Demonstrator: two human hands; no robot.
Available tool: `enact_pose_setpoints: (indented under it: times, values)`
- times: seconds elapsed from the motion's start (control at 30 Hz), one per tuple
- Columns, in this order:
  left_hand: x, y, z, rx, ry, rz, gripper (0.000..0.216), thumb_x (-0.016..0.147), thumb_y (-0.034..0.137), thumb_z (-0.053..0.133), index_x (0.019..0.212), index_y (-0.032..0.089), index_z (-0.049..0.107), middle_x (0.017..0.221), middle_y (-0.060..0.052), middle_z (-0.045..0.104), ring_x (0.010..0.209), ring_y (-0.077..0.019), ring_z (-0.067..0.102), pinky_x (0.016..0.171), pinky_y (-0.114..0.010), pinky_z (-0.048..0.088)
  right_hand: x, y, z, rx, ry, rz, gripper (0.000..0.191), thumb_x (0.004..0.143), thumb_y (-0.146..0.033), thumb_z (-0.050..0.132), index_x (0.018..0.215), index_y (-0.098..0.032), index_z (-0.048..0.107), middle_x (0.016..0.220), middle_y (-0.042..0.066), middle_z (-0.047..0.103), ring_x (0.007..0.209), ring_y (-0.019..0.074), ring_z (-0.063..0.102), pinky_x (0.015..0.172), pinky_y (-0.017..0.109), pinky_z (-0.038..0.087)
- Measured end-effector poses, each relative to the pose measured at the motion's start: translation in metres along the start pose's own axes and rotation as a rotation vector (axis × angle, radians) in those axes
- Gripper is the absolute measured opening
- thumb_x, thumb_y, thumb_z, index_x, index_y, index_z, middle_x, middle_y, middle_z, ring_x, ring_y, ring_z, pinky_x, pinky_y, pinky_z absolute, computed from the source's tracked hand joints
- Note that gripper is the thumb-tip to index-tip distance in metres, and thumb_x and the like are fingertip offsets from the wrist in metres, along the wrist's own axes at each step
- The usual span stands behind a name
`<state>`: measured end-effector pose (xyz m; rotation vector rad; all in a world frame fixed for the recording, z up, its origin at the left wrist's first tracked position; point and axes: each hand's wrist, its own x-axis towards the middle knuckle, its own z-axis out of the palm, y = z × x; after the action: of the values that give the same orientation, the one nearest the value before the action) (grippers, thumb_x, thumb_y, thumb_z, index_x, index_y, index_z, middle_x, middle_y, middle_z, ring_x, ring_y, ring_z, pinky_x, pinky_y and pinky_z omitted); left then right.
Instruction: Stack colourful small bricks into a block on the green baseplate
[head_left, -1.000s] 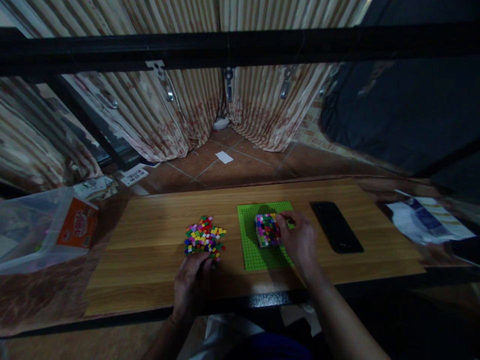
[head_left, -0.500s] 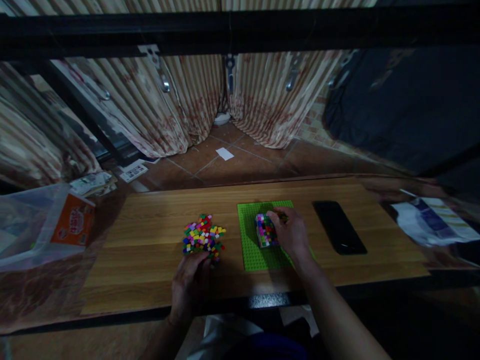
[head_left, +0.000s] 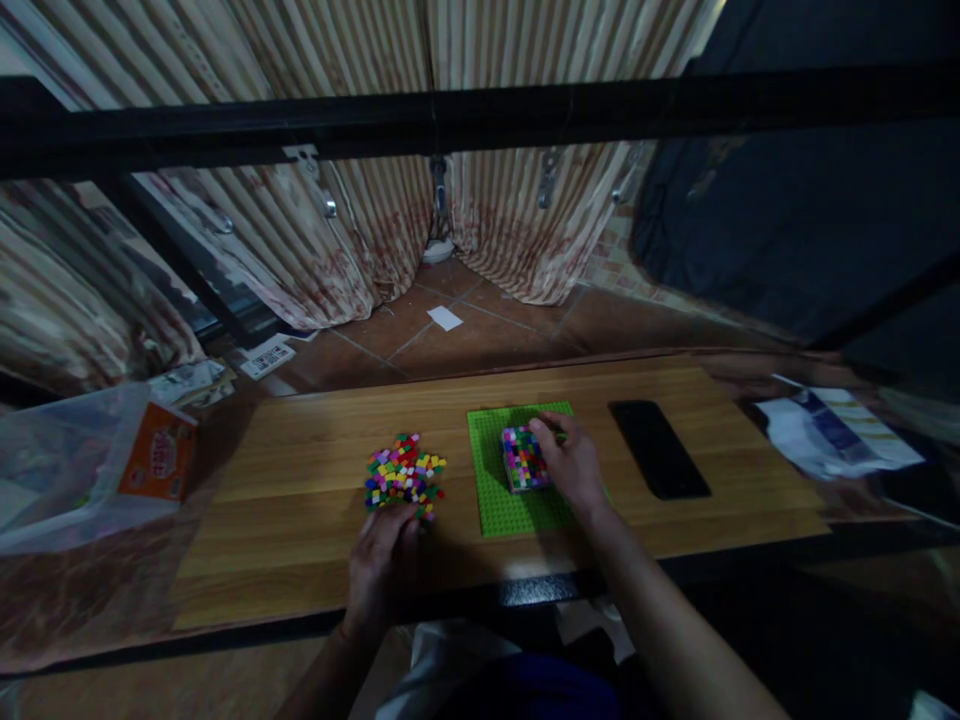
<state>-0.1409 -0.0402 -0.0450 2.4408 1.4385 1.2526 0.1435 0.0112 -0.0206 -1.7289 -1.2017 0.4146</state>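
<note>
On the green studded baseplate (head_left: 491,510) sits a low block built of small multicoloured bricks (head_left: 523,460), its top a mix of pink, purple, red, green and blue. My right hand (head_left: 574,465) is curled over the block's right side, thumb at the top edge; small greenish bits show between its fingers, and the block's right part is hidden. A loose pile of tiny coloured bricks (head_left: 401,470) lies left of the plate. At the pile's near edge my left hand (head_left: 381,555) rests with curled fingers, thumb and forefinger close together; what they hold is hidden.
A black phone (head_left: 658,448) lies right of the baseplate on the wooden tabletop (head_left: 300,540). To the left stands a clear plastic bin (head_left: 67,470) with an orange label. White and blue packaging (head_left: 836,430) lies at the right. Beyond the table hang striped curtains (head_left: 360,230).
The camera view has tilted up and shifted slightly to the right. Both hands stay at the same places, the right over the block and the left by the pile.
</note>
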Motion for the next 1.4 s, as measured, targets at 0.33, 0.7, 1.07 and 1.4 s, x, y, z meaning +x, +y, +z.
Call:
enact_pose_setpoints:
  times: [0.33, 0.7, 1.07, 1.4]
  values:
    - [-0.006, 0.004, 0.005, 0.037, 0.003, -0.1, 0.022, 0.09, 0.018, 0.054, 0.111, 0.018, 0.06, 0.1, -0.006, 0.071, 0.093, -0.0177, 0.067, 0.083, -0.031, 0.056, -0.079, -0.051, 0.001, 0.064, -0.186, -0.386, 0.021, 0.094, -0.027, 0.049, 0.104, -0.023, 0.067, 0.097, 0.006, 0.07, 0.092, 0.019, 0.064, 0.083, 0.036, 0.051]
    - [-0.007, 0.008, -0.001, 0.009, -0.041, -0.106, 0.023, 0.094, 0.024, 0.05, 0.114, 0.018, 0.058, 0.105, -0.007, 0.07, 0.098, -0.0168, 0.066, 0.086, -0.031, 0.056, -0.121, -0.061, 0.065, 0.033, -0.491, -0.363, 0.027, 0.096, -0.022, 0.042, 0.109, -0.019, 0.066, 0.1, 0.008, 0.069, 0.095, 0.0201, 0.063, 0.087, 0.034, 0.051]
    - [-0.005, 0.009, -0.003, -0.077, -0.072, -0.169, 0.014, 0.092, 0.026, 0.055, 0.1, 0.02, 0.064, 0.093, -0.004, 0.069, 0.087, -0.0139, 0.066, 0.079, -0.025, 0.056, -0.127, -0.056, 0.073, -0.039, -0.375, -0.361, 0.025, 0.095, -0.021, 0.044, 0.093, -0.019, 0.068, 0.092, 0.007, 0.071, 0.085, 0.0199, 0.064, 0.08, 0.032, 0.051]
    - [-0.001, 0.011, -0.004, -0.057, -0.053, -0.139, 0.011, 0.091, 0.024, 0.055, 0.098, 0.021, 0.064, 0.09, -0.003, 0.069, 0.085, -0.0143, 0.066, 0.078, -0.026, 0.055, -0.105, -0.055, 0.024, 0.026, -0.198, -0.304, 0.023, 0.095, -0.029, 0.049, 0.1, -0.02, 0.07, 0.092, 0.006, 0.072, 0.085, 0.0179, 0.067, 0.077, 0.031, 0.053]
